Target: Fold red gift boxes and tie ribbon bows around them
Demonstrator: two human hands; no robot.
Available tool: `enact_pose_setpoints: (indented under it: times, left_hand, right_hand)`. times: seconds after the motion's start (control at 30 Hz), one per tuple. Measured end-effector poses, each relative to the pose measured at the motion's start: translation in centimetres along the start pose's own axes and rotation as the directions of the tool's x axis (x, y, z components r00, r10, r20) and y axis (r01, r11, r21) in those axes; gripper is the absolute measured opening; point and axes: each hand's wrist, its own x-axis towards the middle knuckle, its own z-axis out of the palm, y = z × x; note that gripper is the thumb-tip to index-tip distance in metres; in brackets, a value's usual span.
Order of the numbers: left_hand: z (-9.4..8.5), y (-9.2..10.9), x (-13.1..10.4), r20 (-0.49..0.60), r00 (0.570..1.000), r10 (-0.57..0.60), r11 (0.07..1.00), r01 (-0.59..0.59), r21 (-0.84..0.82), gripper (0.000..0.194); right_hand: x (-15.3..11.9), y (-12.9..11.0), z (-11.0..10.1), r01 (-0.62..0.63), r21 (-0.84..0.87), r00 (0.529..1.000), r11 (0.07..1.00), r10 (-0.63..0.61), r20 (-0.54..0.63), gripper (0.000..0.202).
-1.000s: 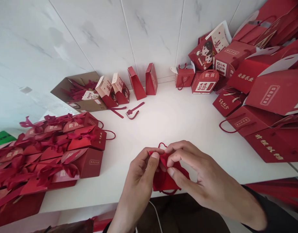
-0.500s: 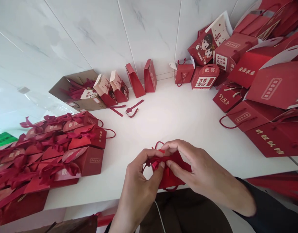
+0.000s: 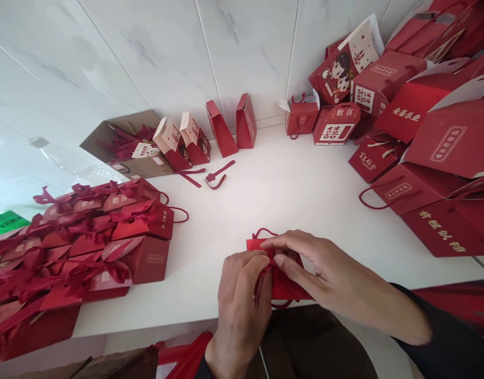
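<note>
A small red gift box (image 3: 285,289) with cord handles lies at the front edge of the white table, between my two hands. My left hand (image 3: 242,289) is closed over its left side, fingertips pinched on a red ribbon (image 3: 267,268) at the top; the fingers cover most of it. From the right, my right hand (image 3: 324,266) curves over the box, its thumb and index finger on the ribbon and the box's top. How the ribbon is looped is hidden by my fingers.
Ribbon-tied red boxes (image 3: 149,260) crowd the left side. A brown carton (image 3: 147,167) holds dark red ribbons; loose ribbon pieces (image 3: 216,176) lie beside it. Several small boxes (image 3: 246,123) stand along the tiled wall. Untied boxes (image 3: 451,139) are piled at the right.
My left hand has turned, its back now facing up and its fingers folded over the ribbon instead of pinching with the thumb showing. My right hand stays on the box, shifted slightly right.
</note>
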Motion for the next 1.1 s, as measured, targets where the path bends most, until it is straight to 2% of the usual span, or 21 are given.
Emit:
enact_pose_setpoints:
  times: [0.17,0.37,0.53,0.7,0.8,0.87,0.93,0.97,1.03,1.1]
  left_hand:
    - [-0.2,-0.1,-0.3,-0.045,0.999,-0.013,1.000,0.013,-0.003,0.031]
    - [-0.6,0.5,0.4,-0.078,0.996,0.031,0.999,-0.027,0.043,0.031]
    - [-0.7,0.9,0.6,-0.063,0.998,-0.001,0.994,0.009,0.111,0.030]
    - [-0.9,1.3,-0.2,-0.024,1.000,0.002,0.983,0.003,0.182,0.032]
    - [-1.1,1.8,-1.0,0.003,1.000,-0.009,0.989,0.008,0.147,0.030]
    - [-1.1,2.3,-1.5,0.027,0.998,-0.057,0.998,0.056,0.038,0.028]
    - [-1.0,2.8,-1.9,-0.001,0.983,-0.184,0.981,0.184,-0.056,0.027]
    - [-1.0,3.0,-2.0,-0.036,0.962,-0.269,0.961,0.266,-0.070,0.028]
    - [-0.9,3.3,-1.9,-0.105,0.901,-0.420,0.907,0.419,-0.033,0.026]
    - [-1.0,3.3,-1.6,-0.091,0.874,-0.477,0.874,0.483,0.052,0.024]
  right_hand:
    - [0.5,0.1,-0.1,-0.017,-0.042,1.000,0.999,0.017,0.001,0.013]
    - [0.2,-0.2,-0.2,0.067,-0.080,0.997,0.995,-0.063,0.055,0.015]
    - [0.2,-0.2,-0.2,0.025,-0.108,1.000,0.994,-0.025,0.000,0.013]
    - [0.0,-0.4,-0.5,-0.060,-0.063,0.997,0.996,0.057,-0.045,0.015]
    - [-0.2,-0.4,-0.6,-0.081,-0.082,0.994,0.993,0.075,-0.076,0.012]
    - [-0.2,-0.2,-0.5,-0.081,-0.094,0.993,0.992,0.073,-0.088,0.010]
    - [-0.3,-0.1,-0.4,-0.078,-0.107,0.993,0.991,0.068,-0.093,0.010]
    - [-0.3,0.0,-0.4,-0.078,-0.110,0.993,0.991,0.068,-0.094,0.010]
    - [-0.3,0.0,-0.3,-0.082,-0.114,0.993,0.990,0.071,-0.094,0.011]
    - [-0.4,-0.1,-0.3,-0.086,-0.115,0.993,0.990,0.075,-0.093,0.011]
